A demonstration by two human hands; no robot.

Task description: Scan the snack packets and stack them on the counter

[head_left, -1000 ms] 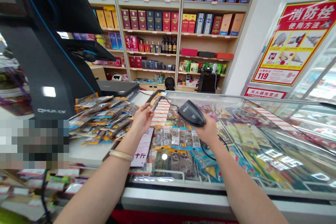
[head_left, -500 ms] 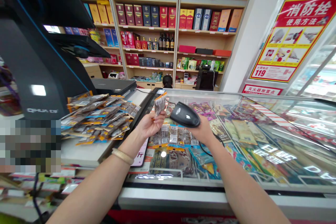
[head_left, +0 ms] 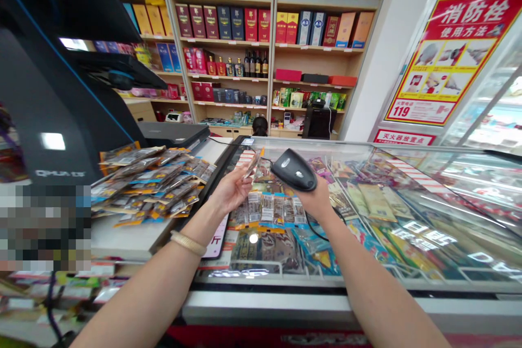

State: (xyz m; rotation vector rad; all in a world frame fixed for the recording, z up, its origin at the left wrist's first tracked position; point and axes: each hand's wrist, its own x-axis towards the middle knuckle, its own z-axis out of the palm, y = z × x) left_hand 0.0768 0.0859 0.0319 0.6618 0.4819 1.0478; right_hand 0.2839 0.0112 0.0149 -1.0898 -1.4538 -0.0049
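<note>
My left hand (head_left: 233,189) pinches a small snack packet (head_left: 254,164) with an orange edge, tilted so that it shows nearly edge-on. A black barcode scanner (head_left: 293,168) is gripped in my right hand (head_left: 317,200), its head pointing toward the packet but apart from it. Below both hands, a row of similar packets (head_left: 267,209) with blue and orange edges lies on the glass top of the freezer (head_left: 269,300). To the left, a large heap of such packets (head_left: 153,182) covers the counter beside the register.
A phone (head_left: 215,242) lies near my left wrist. The dark register stand (head_left: 61,103) rises at the left. The scanner's cable (head_left: 316,231) loops below my right hand. Shelves of boxed bottles (head_left: 222,23) line the back, where the top of a person's head (head_left: 260,125) shows.
The packet in my left hand has turned from showing its face to nearly edge-on. The scanner has shifted slightly up and to the right.
</note>
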